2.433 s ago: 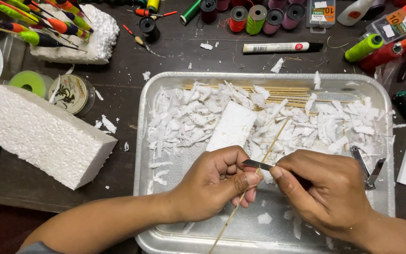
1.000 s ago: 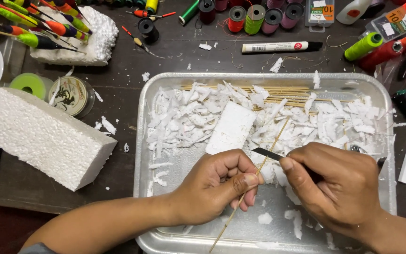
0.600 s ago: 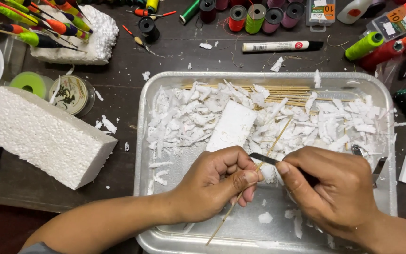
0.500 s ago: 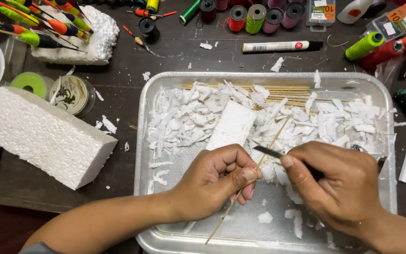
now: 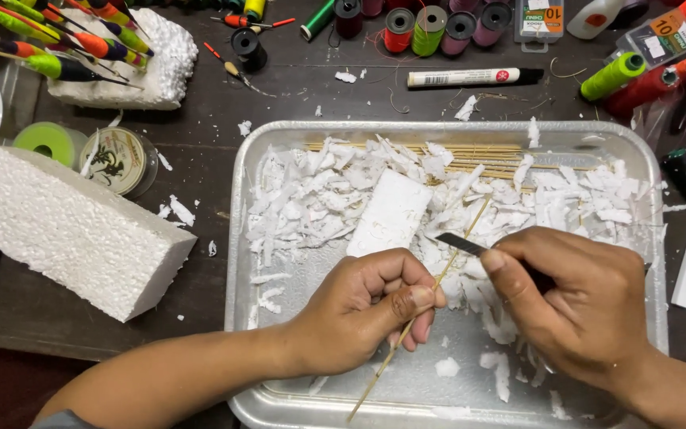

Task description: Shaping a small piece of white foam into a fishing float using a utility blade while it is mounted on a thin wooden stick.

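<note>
Head view. Left hand (image 5: pixel 363 314) curled closed, pinching thin bamboo stick (image 5: pixel 438 278) between thumb and fingers; stick slanting from lower left to upper right over aluminium tray (image 5: pixel 241 238). Right hand (image 5: pixel 573 302) closed around dark flat blade (image 5: pixel 460 244), blade edge touching the stick just above the left thumb. White foam shavings (image 5: pixel 311 199) and small foam slab (image 5: pixel 391 214) inside tray. Large foam block (image 5: pixel 73 230) on dark table left of tray; thread spools (image 5: pixel 430 30) along far edge.
</note>
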